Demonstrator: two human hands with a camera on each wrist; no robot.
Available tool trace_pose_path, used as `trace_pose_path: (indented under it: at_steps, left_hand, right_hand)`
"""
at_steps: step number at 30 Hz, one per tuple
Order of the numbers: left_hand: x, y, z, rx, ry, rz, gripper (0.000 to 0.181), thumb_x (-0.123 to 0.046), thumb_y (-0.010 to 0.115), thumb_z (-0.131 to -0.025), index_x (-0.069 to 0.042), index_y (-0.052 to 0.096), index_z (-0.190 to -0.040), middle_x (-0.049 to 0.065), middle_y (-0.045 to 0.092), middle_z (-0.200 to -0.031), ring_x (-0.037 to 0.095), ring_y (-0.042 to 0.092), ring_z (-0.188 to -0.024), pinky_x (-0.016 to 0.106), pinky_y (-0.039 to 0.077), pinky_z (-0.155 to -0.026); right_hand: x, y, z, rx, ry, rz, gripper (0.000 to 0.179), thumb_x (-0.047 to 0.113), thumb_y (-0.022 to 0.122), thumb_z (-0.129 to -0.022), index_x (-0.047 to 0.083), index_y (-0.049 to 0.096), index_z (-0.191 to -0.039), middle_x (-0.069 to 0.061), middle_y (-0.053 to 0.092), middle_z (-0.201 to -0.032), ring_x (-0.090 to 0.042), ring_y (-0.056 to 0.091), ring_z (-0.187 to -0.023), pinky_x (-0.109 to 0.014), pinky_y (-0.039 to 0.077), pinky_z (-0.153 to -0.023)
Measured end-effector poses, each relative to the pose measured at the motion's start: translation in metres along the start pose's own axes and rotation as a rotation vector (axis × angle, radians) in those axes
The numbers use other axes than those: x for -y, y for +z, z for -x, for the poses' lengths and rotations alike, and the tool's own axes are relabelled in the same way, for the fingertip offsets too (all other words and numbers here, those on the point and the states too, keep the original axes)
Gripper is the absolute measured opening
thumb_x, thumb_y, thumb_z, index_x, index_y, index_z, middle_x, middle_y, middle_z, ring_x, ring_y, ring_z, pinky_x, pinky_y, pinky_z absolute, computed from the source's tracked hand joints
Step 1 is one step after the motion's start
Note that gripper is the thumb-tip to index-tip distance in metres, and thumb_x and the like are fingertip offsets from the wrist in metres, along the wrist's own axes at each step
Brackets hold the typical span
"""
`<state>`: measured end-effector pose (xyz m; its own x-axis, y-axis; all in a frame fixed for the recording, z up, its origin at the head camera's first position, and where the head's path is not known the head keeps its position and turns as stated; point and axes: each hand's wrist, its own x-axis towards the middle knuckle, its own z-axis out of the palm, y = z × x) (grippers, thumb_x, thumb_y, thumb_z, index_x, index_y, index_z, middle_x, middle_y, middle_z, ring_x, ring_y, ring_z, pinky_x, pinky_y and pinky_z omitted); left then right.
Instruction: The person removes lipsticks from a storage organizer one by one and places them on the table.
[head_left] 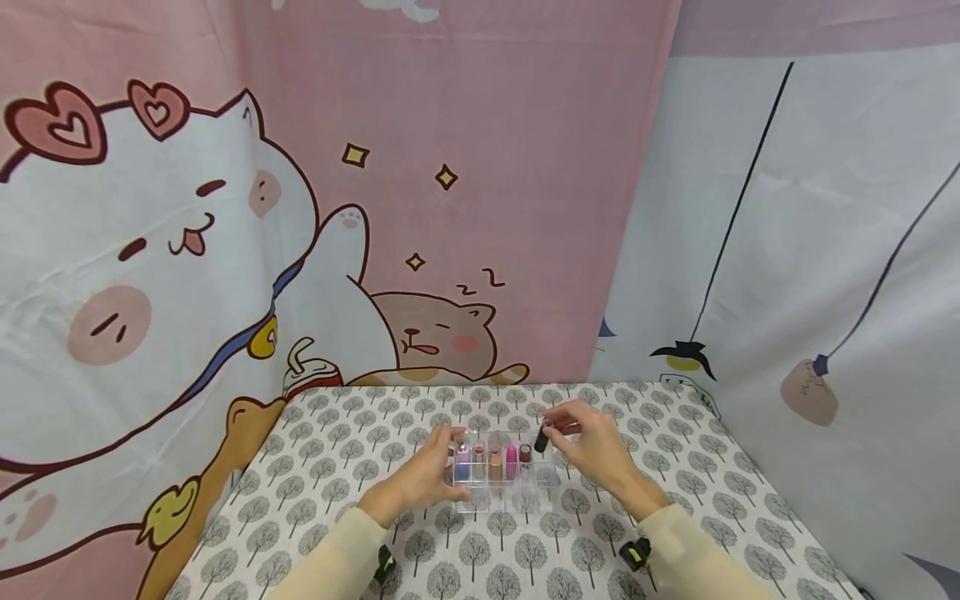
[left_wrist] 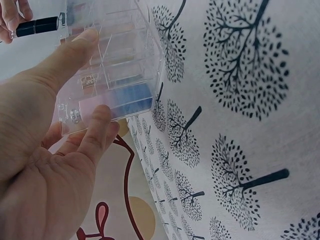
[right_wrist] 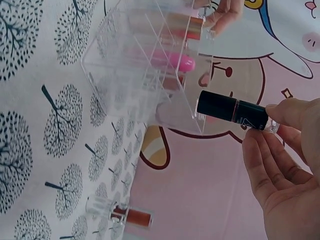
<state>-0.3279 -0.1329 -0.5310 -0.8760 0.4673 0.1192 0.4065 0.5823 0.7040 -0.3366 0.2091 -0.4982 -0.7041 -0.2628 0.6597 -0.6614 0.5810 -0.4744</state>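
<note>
My left hand (head_left: pixel 420 477) grips the left side of a clear plastic lipstick organizer (head_left: pixel 528 498), thumb at the front and fingers along its side. Between thumb and fingertips, my right hand (head_left: pixel 596 446) pinches a black lipstick (right_wrist: pixel 232 111) by its clear end. This lipstick slants over the organizer's back right corner, its black end pointing down to the compartments. A row of tubes stands inside: a pink-and-blue one (left_wrist: pixel 120 102) at the left, a bright pink one (head_left: pixel 512 462), and a dark red-topped one (head_left: pixel 526 454) nearest the black lipstick.
A clear tube with a reddish-brown part (right_wrist: pixel 137 217) stands on the table in the right wrist view. The tree-print tablecloth (head_left: pixel 315 492) spreads around the organizer. Behind the table hangs a pink cartoon curtain (head_left: pixel 525 208), with a pale one (head_left: pixel 750 275) at the right.
</note>
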Motion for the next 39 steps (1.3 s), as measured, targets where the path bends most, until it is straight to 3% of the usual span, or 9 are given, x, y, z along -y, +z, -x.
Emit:
trace_pose_path:
  at_steps: [9,19,27,33,39]
  left_hand:
    - [0.001,0.001,0.001,-0.006,0.007,0.002,0.113,-0.017,0.104,-0.088,0.0,0.033,-0.174,0.027,0.045,-0.169,0.045,0.066,-0.146,0.046,0.066,-0.119]
    - [0.001,0.0,0.001,-0.007,0.014,-0.003,0.114,-0.018,0.104,-0.088,0.001,0.033,-0.174,0.028,0.045,-0.169,0.044,0.066,-0.145,0.045,0.066,-0.119]
    - [0.003,0.0,0.0,-0.006,0.018,-0.012,0.113,-0.019,0.104,-0.088,0.0,0.033,-0.174,0.027,0.047,-0.166,0.043,0.067,-0.143,0.045,0.067,-0.117]
    - [0.004,0.001,0.0,-0.004,0.016,-0.022,0.113,-0.02,0.104,-0.088,-0.001,0.033,-0.174,0.027,0.049,-0.165,0.042,0.068,-0.142,0.047,0.068,-0.117]
    - [0.004,0.0,-0.001,-0.005,0.018,-0.038,0.112,-0.022,0.105,-0.088,-0.001,0.035,-0.173,0.025,0.05,-0.162,0.04,0.069,-0.139,0.046,0.069,-0.115]
  right_hand:
    - [-0.01,-0.013,-0.003,-0.018,0.022,0.039,0.023,0.0,0.093,-0.098,0.006,0.085,-0.119,-0.005,0.087,-0.105,-0.02,0.085,-0.089,-0.033,0.076,-0.082]
    - [-0.021,-0.026,-0.004,-0.042,0.048,0.063,0.023,0.001,0.092,-0.098,0.003,0.085,-0.12,-0.008,0.087,-0.105,-0.024,0.085,-0.089,-0.041,0.076,-0.081]
    - [-0.03,-0.038,-0.004,-0.046,0.084,0.095,0.025,0.002,0.092,-0.099,0.003,0.084,-0.123,-0.008,0.087,-0.105,-0.025,0.086,-0.088,-0.032,0.075,-0.079]
    - [-0.04,-0.043,-0.002,-0.079,0.086,0.127,0.026,0.0,0.092,-0.098,0.004,0.085,-0.123,-0.009,0.086,-0.104,-0.027,0.086,-0.086,-0.034,0.075,-0.076]
    - [-0.051,-0.048,-0.001,-0.1,0.103,0.16,0.025,0.0,0.092,-0.098,0.004,0.085,-0.121,-0.009,0.086,-0.107,-0.026,0.084,-0.09,-0.041,0.076,-0.082]
